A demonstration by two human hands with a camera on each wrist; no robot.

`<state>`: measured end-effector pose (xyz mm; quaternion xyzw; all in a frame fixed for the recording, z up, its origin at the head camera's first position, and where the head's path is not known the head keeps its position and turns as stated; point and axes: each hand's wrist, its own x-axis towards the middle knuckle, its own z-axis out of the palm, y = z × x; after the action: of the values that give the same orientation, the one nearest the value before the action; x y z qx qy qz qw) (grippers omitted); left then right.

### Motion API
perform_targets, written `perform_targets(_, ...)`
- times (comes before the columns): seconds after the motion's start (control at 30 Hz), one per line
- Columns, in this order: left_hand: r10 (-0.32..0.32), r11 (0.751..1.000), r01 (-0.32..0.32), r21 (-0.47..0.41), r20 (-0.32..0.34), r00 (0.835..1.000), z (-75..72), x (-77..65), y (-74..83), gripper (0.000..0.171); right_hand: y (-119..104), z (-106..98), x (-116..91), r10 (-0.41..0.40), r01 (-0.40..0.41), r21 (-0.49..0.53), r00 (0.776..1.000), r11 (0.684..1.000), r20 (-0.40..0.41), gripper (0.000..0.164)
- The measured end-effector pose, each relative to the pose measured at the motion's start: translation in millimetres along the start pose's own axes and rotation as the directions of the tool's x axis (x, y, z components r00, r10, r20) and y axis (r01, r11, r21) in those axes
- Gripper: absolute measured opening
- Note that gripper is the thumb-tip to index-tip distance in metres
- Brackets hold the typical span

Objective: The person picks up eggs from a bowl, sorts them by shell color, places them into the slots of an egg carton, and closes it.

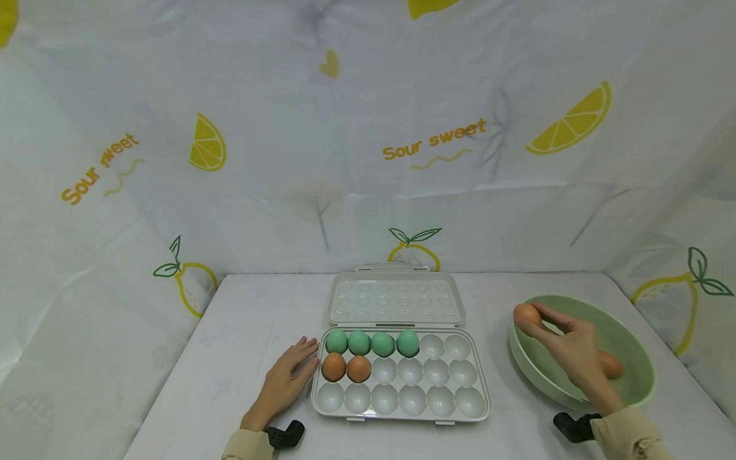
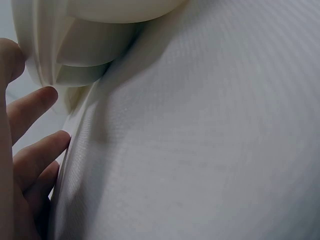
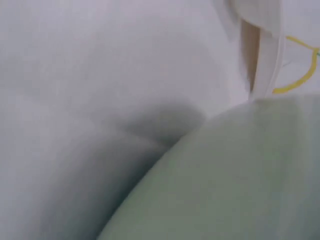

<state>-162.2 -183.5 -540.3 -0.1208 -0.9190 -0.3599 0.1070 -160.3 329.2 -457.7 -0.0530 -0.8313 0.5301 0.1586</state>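
Observation:
Between thumb and fingers, my right hand (image 1: 575,348) pinches a brown egg (image 1: 527,314) over the left rim of a green bowl (image 1: 520,364). Another brown egg (image 1: 609,364) lies inside the bowl, partly hidden by that hand. My left hand (image 1: 287,377) rests on the table with extended fingers, fingertips right at the left side of the egg tray (image 1: 402,418). Several green eggs (image 1: 383,344) fill the left part of the tray's back row. Two brown eggs (image 1: 359,368) sit at the left of the middle row. In the left wrist view, fingers (image 2: 35,112) reach to the tray's wall (image 2: 40,45).
The tray's clear lid (image 1: 397,299) lies folded open behind it. A white cloth (image 1: 195,396) covers the table, and a lemon-printed sheet (image 1: 322,211) hangs at the back and sides. Black wrist straps (image 1: 286,436) sit at both cuffs. The bowl's outer wall (image 3: 225,175) fills the right wrist view's lower right.

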Motion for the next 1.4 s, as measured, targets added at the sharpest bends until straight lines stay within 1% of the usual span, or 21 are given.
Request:
perform_targets(0.17, -0.024, 1.000, 0.024, -0.017, 0.008, 1.000, -0.2, -1.6, -1.2, 0.037, -14.3, 14.8, -1.6, -0.054, 0.055, 0.114, 0.998, 0.992, -0.011, 0.051)
perform_targets(0.23, -0.029, 0.999, 0.029, -0.019, 0.009, 1.000, -0.2, -2.1, -1.5, 0.037, -18.7, 20.7, -2.7, -0.070, 0.069, 0.136, 0.998, 0.988, 0.000, 0.051)
perform_targets(0.43, -0.024, 1.000, 0.024, -0.020, 0.007, 1.000, 0.3, -2.9, -2.7, 0.037, -29.6, 40.3, -9.6, -0.102, 0.098, 0.080, 0.994, 0.992, 0.045, 0.050)
perform_targets(0.57, -0.022, 1.000, 0.022, -0.020, 0.004, 1.000, 0.7, -3.5, -3.5, 0.036, -36.5, 55.9, -14.0, -0.117, 0.105, 0.134, 0.989, 0.985, 0.085, 0.048)
perform_targets(0.7, -0.013, 1.000, 0.013, -0.013, -0.001, 1.000, 1.1, -3.8, -4.0, 0.036, -43.7, 74.7, -17.2, -0.158, 0.132, 0.208, 0.981, 0.969, 0.114, 0.047)
perform_targets(0.97, -0.012, 1.000, 0.012, -0.025, -0.001, 1.000, 0.4, -3.4, -2.7, 0.036, -56.5, 115.1, -26.5, -0.226, 0.191, 0.215, 0.961, 0.958, 0.156, 0.046)
perform_targets(1.13, 0.000, 1.000, 0.000, -0.020, -0.005, 1.000, -0.7, -1.6, -0.9, 0.035, -65.7, 134.2, -33.9, -0.207, 0.158, 0.218, 0.953, 0.963, 0.221, 0.046)
perform_targets(1.2, 0.005, 1.000, -0.005, -0.017, -0.008, 1.000, -0.8, -0.9, -0.4, 0.035, -67.7, 141.4, -36.8, -0.205, 0.143, 0.253, 0.949, 0.957, 0.241, 0.045)
perform_targets(1.33, 0.013, 1.000, -0.013, -0.019, -0.012, 1.000, -1.4, -0.4, 0.5, 0.033, -71.5, 155.4, -44.3, -0.229, 0.143, 0.303, 0.935, 0.942, 0.272, 0.045)
perform_targets(1.4, 0.016, 1.000, -0.017, -0.020, -0.016, 1.000, -1.7, -0.2, 0.7, 0.033, -73.5, 162.0, -48.7, -0.241, 0.147, 0.308, 0.925, 0.940, 0.294, 0.045)
